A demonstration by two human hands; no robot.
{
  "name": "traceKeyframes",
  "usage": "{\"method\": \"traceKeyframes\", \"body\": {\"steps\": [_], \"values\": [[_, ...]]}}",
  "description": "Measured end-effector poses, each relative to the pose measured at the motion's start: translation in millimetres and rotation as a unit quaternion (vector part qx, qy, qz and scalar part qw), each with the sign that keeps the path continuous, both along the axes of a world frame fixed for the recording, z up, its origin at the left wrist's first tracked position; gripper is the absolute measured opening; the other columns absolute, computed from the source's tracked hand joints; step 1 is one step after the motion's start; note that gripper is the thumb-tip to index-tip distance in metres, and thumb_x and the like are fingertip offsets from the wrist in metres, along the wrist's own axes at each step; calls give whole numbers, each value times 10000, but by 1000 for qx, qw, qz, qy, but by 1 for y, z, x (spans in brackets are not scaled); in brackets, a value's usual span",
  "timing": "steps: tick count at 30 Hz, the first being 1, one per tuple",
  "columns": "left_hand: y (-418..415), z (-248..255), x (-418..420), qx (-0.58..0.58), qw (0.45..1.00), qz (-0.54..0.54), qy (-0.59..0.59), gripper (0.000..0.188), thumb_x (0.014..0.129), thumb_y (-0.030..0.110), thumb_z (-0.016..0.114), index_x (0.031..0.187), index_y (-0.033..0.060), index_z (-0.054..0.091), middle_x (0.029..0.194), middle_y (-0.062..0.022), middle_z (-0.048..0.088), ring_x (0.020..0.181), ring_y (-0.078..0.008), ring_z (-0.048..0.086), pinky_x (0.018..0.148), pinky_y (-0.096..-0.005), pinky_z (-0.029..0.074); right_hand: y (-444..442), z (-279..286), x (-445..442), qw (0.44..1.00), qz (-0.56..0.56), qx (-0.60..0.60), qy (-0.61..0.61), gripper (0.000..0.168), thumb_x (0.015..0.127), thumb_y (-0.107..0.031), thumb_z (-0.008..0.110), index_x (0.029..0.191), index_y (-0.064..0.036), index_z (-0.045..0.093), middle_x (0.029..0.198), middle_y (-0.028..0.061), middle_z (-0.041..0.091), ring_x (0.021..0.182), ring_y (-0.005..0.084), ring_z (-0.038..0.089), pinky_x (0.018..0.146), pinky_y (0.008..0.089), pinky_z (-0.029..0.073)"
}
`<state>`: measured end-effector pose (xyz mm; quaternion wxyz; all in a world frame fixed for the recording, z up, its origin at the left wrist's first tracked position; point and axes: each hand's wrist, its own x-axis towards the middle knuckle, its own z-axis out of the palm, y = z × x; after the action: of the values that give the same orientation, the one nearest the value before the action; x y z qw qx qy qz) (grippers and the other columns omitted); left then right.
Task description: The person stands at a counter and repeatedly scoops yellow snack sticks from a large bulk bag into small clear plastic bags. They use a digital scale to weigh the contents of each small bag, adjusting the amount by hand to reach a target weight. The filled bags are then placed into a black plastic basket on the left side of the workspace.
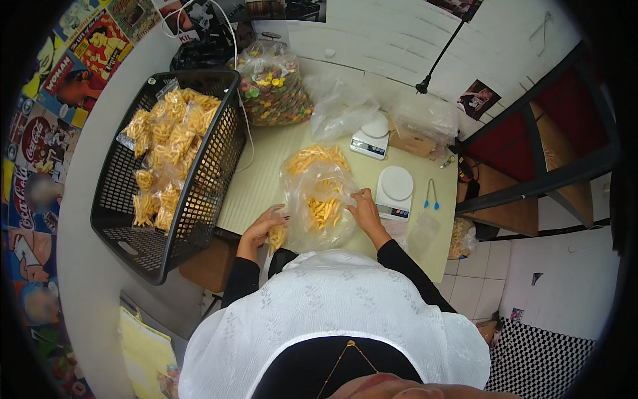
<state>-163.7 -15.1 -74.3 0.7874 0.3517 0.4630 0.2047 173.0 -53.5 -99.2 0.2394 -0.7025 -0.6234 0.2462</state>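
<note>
A large clear plastic bag (pixel 299 219) stands in front of me with its mouth open. Yellow stick-shaped snacks (pixel 323 212) lie inside it, and more show through its far side. My right hand (pixel 366 212) pinches the bag's right rim between thumb and fingers. At the left of the bag, my left hand (pixel 261 227) holds a small clear packet of the same snacks (pixel 277 238), which hangs down by the table edge. Part of that packet is hidden behind the fingers.
A black plastic basket (pixel 199 192) of filled snack packets (pixel 172 142) is at left. Behind stands a big bag of colourful snacks (pixel 274 95). Two white kitchen scales (pixel 395 187), blue-tipped tongs (pixel 431 194) and flat plastic bags (pixel 423 232) lie at right on the pale table (pixel 264 169).
</note>
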Motion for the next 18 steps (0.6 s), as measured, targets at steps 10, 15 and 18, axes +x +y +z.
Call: {"method": "traceKeyframes", "body": {"steps": [10, 15, 18], "values": [[-3, -40, 25, -51, 992, -47, -102, 481, 850, 141, 668, 1274, -23, 511, 1135, -119, 629, 1012, -182, 638, 857, -342, 539, 11, -18, -3, 995, -19, -40, 90, 315, 766, -281, 774, 832, -2, 645, 984, 196, 560, 903, 364, 601, 813, 410, 484], [14, -35, 31, -93, 965, 64, -238, 354, 852, 107, 637, 1183, -5, 581, 1049, -134, 675, 906, -239, 685, 810, -388, 574, 30, 40, -3, 994, -31, -26, 103, 270, 763, -249, 748, 805, -4, 641, 894, 194, 580, 868, 368, 604, 792, 418, 484], [36, -10, 12, -40, 945, 118, -303, 302, 852, 103, 630, 1137, 8, 603, 1003, -134, 687, 891, -242, 690, 795, -398, 581, 42, 100, -1, 996, -42, 64, 46, 252, 767, -231, 730, 810, -5, 625, 890, 200, 575, 861, 377, 603, 779, 438, 484]]}}
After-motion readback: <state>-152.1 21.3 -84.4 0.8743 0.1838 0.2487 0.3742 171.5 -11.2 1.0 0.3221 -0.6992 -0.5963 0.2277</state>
